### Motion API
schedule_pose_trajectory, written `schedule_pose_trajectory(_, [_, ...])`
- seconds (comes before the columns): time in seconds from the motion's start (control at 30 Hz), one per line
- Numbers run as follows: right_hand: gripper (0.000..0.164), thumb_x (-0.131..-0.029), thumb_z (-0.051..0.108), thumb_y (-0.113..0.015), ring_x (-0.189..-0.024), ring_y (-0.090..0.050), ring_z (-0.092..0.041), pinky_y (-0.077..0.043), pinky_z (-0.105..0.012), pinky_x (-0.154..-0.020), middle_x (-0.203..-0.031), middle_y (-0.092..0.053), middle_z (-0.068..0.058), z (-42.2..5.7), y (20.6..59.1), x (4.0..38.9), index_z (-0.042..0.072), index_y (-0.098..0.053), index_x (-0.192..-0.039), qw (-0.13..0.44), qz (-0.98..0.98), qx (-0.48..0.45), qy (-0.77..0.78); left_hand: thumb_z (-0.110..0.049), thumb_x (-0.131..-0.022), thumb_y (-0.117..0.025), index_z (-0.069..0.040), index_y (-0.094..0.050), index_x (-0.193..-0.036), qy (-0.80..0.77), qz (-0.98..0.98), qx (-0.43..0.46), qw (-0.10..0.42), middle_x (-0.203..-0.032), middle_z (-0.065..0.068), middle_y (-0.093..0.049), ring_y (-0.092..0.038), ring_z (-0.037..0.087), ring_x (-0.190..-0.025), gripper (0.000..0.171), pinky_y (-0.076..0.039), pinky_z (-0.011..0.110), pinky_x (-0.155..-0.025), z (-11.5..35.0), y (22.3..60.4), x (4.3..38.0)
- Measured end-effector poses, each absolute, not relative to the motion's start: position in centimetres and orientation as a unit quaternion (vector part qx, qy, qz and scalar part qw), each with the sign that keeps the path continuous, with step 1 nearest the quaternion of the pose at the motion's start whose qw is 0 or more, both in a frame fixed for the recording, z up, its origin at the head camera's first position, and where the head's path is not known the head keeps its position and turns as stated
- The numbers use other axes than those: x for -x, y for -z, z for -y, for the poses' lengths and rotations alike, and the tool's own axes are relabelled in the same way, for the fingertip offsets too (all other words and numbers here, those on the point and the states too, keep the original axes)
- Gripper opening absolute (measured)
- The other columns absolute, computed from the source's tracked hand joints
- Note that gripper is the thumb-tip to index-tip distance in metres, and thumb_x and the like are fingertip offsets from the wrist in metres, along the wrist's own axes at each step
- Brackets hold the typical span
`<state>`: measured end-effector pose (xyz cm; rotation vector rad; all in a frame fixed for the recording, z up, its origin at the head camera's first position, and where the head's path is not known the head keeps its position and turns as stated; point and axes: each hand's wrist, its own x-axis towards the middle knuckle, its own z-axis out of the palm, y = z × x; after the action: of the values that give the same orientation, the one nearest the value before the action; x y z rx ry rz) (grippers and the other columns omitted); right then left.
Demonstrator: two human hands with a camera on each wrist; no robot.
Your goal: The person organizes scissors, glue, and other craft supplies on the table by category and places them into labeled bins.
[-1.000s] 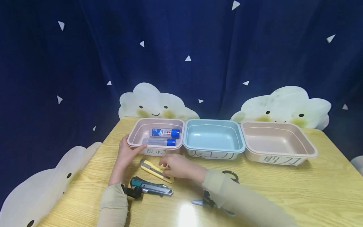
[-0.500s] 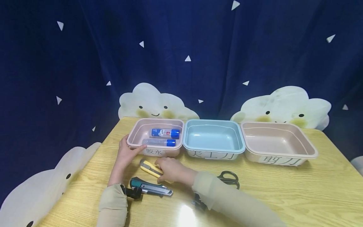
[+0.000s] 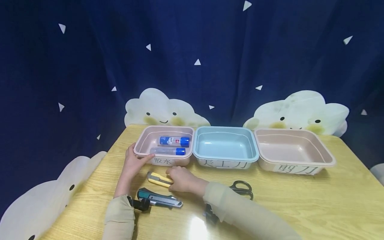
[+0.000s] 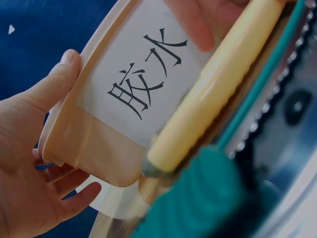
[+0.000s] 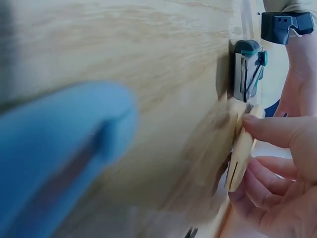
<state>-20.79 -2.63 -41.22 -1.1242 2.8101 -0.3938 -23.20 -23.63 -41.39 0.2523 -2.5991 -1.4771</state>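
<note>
My left hand (image 3: 133,163) grips the front left corner of a pink bin (image 3: 142,141), thumb on its rim and fingers around the outside. Inside that bin lie two clear glue tubes (image 3: 169,141) with blue caps. My right hand (image 3: 183,180) pinches a yellow utility knife (image 3: 159,179) near one end, just in front of the bin. In the right wrist view, the thumb lies on one side of this yellow knife (image 5: 241,148) and the fingers on the other. Nearer me is a green and grey utility knife (image 3: 160,198), beside my left wrist.
A blue bin (image 3: 225,141) and another pink bin (image 3: 285,145) stand in a row to the right, with labels on their fronts. Black scissor handles (image 3: 240,190) show beyond my right sleeve, which hides the rest. A blurred blue shape (image 5: 74,144) fills the right wrist view's foreground.
My right hand has come down onto the yellow utility knife and taken hold of it. The knife has turned slightly. My left hand stays at the bin's corner.
</note>
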Motion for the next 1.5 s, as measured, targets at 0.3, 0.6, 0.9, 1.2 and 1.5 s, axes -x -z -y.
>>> schedule_pose_trajectory(0.3, [0.037,-0.071,0.021,-0.072,-0.084,-0.052,-0.009,-0.045,-0.019,-0.076,-0.090,-0.061,0.004,0.3,41.3,20.2,0.009,-0.064,-0.106,0.042,-0.909,0.381,0.162,-0.046,-0.068,-0.076,-0.010,-0.011,-0.144,0.493,0.863,-0.084,0.071,-0.140,0.019,-0.024,-0.032,0.035,-0.126,0.106,-0.027,0.050,-0.107,23.6,41.5,23.1])
schedule_pose_trajectory(0.6, [0.033,-0.073,0.016,-0.070,-0.087,-0.053,-0.011,-0.047,-0.024,-0.081,-0.097,-0.062,0.000,-2.4,40.5,19.3,0.008,-0.065,-0.105,0.036,-0.906,0.380,0.182,-0.046,-0.069,-0.075,-0.010,-0.011,-0.144,0.493,0.863,-0.089,0.073,-0.140,0.018,-0.024,-0.031,0.034,-0.127,0.105,-0.026,0.049,-0.108,23.7,41.6,23.3])
schedule_pose_trajectory(0.9, [0.032,-0.074,0.018,-0.073,-0.089,-0.055,-0.013,-0.046,-0.028,-0.079,-0.100,-0.063,0.000,-5.3,39.0,19.0,0.010,-0.066,-0.104,0.038,-0.899,0.379,0.217,-0.045,-0.069,-0.076,-0.010,-0.011,-0.144,0.492,0.863,-0.088,0.069,-0.140,0.018,-0.024,-0.031,0.034,-0.127,0.105,-0.026,0.050,-0.108,23.6,41.5,23.2])
schedule_pose_trajectory(1.2, [0.031,-0.075,0.015,-0.072,-0.085,-0.057,-0.009,-0.048,-0.027,-0.078,-0.097,-0.066,0.003,-8.8,37.0,19.5,0.012,-0.067,-0.105,0.023,-0.893,0.381,0.240,-0.040,-0.070,-0.076,-0.008,-0.013,-0.144,0.498,0.860,-0.075,0.083,-0.139,0.019,-0.025,-0.032,0.034,-0.126,0.102,-0.027,0.050,-0.107,23.5,41.4,23.4])
schedule_pose_trajectory(1.5, [0.032,-0.076,0.012,-0.072,-0.090,-0.057,-0.014,-0.049,-0.028,-0.077,-0.099,-0.066,0.001,-11.6,34.7,20.5,0.010,-0.067,-0.107,-0.008,-0.890,0.381,0.251,-0.039,-0.071,-0.076,-0.008,-0.012,-0.144,0.497,0.860,-0.078,0.081,-0.140,0.019,-0.024,-0.032,0.034,-0.126,0.102,-0.027,0.050,-0.107,23.6,41.4,23.3])
